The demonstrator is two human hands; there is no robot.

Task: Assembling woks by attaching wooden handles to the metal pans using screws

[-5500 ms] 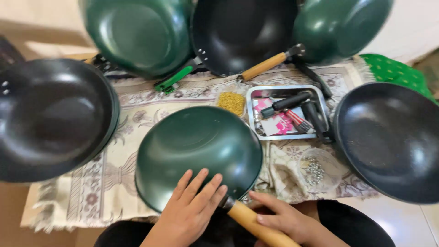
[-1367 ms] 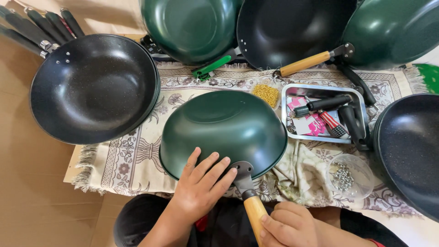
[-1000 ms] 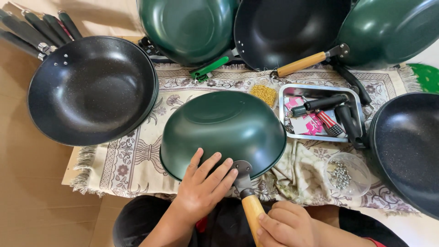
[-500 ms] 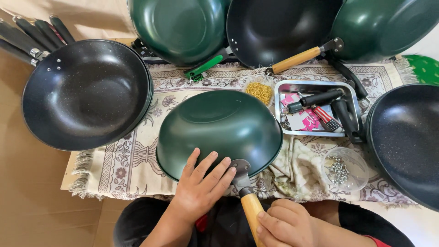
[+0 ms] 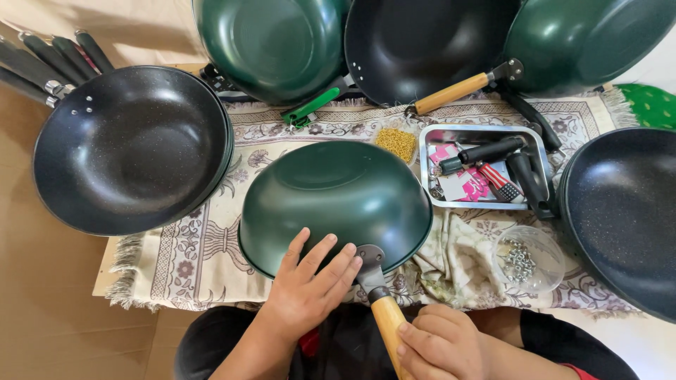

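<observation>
A green wok (image 5: 331,193) lies upside down on the patterned cloth (image 5: 211,246) in front of me. My left hand (image 5: 306,288) rests flat on its near side, fingers spread, next to the grey handle bracket (image 5: 370,260). My right hand (image 5: 440,345) is closed around the wooden handle (image 5: 387,327) that sticks out toward me from that bracket.
A black wok stack (image 5: 130,148) sits left, another black wok (image 5: 623,211) right. Green woks (image 5: 271,42) (image 5: 584,39) and a black wok (image 5: 415,42) stand behind. A metal tray (image 5: 482,169) holds black handles and tools. A clear cup of screws (image 5: 528,257) sits by a crumpled rag (image 5: 451,260).
The view has shifted slightly and come closer. My left hand stays spread on the green wok and my right hand stays on the wooden handle; the wok has barely moved.
</observation>
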